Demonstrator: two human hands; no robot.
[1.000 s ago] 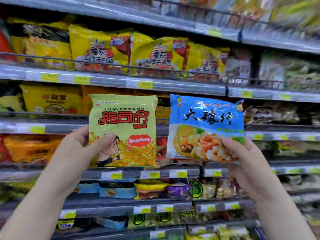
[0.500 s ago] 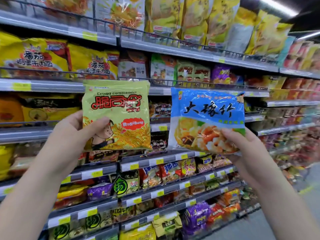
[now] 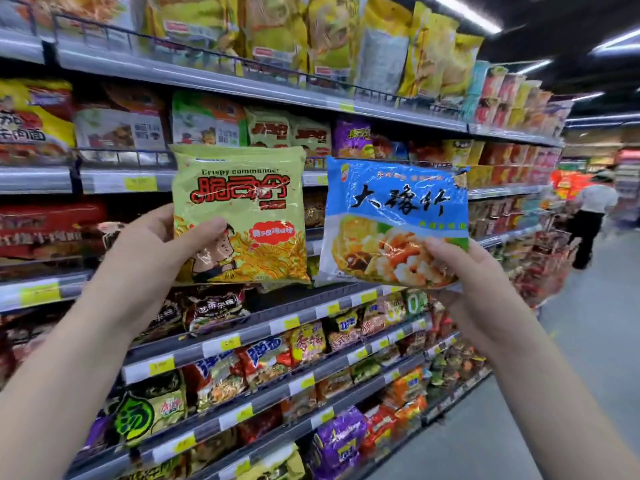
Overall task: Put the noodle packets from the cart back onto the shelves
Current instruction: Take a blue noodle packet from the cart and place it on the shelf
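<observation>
Neither held packet is shelved yet. The left hand point(image 3: 149, 251) pinches the green packet point(image 3: 242, 209) at its lower left corner, thumb curled over the front and fingers hidden behind. The right hand point(image 3: 474, 289) grips the blue packet point(image 3: 394, 220) at its lower right corner likewise, with both packets upright, side by side and held in the air before the shelves point(image 3: 304, 303). The cart is out of view, so what remains in it cannot be told; judged outstanding is finding each packet's row, a blurred green row point(image 3: 273, 131) just above being a likely match for the green packet, and placing both.
</observation>
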